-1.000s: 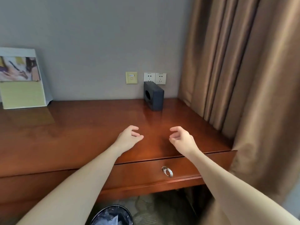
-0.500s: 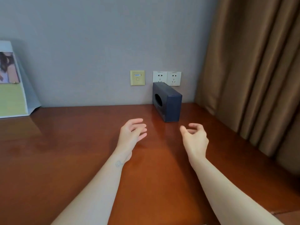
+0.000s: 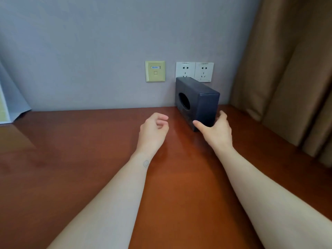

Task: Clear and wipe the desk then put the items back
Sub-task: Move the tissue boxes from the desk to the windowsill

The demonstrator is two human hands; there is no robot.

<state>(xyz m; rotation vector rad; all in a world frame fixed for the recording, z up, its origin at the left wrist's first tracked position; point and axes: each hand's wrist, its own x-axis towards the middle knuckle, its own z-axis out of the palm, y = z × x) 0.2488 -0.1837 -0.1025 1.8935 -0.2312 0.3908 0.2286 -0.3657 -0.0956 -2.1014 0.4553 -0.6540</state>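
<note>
A dark blue tissue box with a round hole in its left face stands on edge on the wooden desk, its far end against the wall. My right hand grips the box's near end, thumb on the left side and fingers round the right side. My left hand hovers just left of the box with its fingers loosely curled, holding nothing and not touching the box.
A leaning display card stands at the far left of the desk. A yellow wall plate and two white sockets sit on the wall behind the box. Brown curtains hang at the desk's right edge.
Both hands have moved forward over the desk toward the wall. My right hand has taken hold of the tissue box's near end. The view has drawn closer to the box.
</note>
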